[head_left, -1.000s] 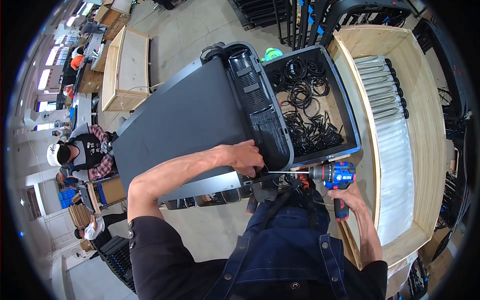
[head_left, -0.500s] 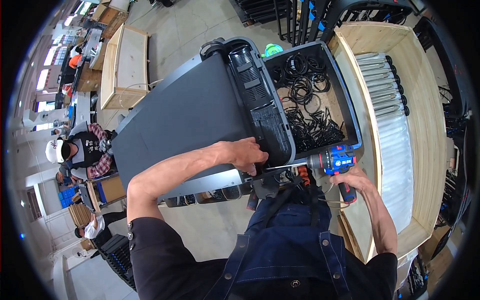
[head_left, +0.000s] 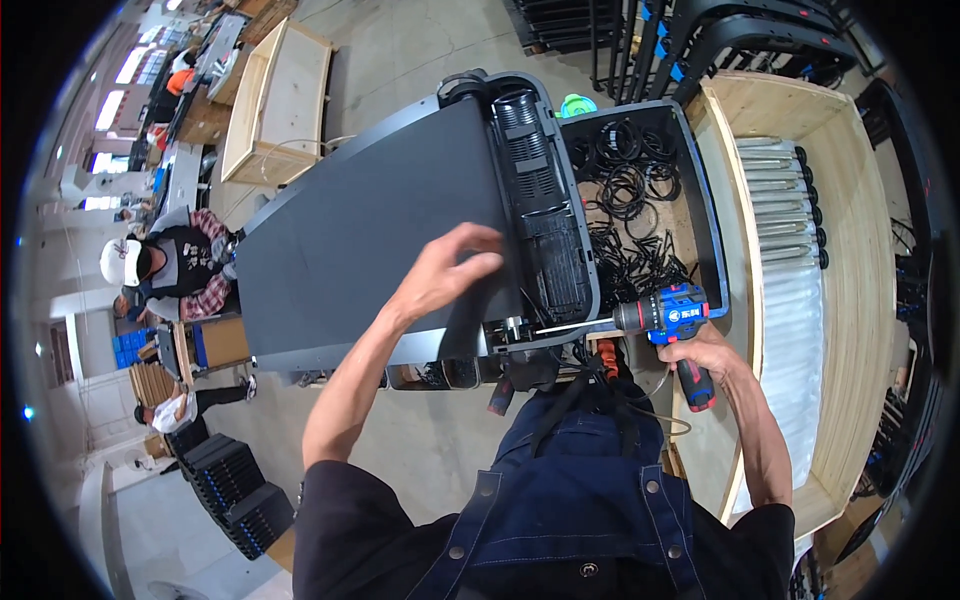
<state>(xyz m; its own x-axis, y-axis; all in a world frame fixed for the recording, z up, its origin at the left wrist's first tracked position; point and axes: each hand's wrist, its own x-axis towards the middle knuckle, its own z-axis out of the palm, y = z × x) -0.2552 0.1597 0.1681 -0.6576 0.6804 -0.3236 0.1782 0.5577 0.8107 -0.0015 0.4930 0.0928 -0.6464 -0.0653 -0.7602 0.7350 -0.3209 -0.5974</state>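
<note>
A large dark grey treadmill-like machine (head_left: 380, 230) lies in front of me, its black ribbed motor cover (head_left: 545, 210) on the right end. My left hand (head_left: 445, 268) hovers over the grey deck near that cover, fingers spread, holding nothing. My right hand (head_left: 700, 350) grips a blue cordless drill (head_left: 672, 318). The drill's long bit points left and meets the machine's near right corner by a small metal fitting (head_left: 512, 328).
A black bin (head_left: 700, 190) of coiled black cables sits beside the machine. A wooden crate (head_left: 850, 300) at right holds metal tubes and white wrapping. Another wooden crate (head_left: 275, 95) stands at far left. A person in a white cap (head_left: 160, 265) sits at left.
My left hand lifted off the machine's near edge and moved up over the deck, fingers opening. The drill stayed at the corner, shifting slightly.
</note>
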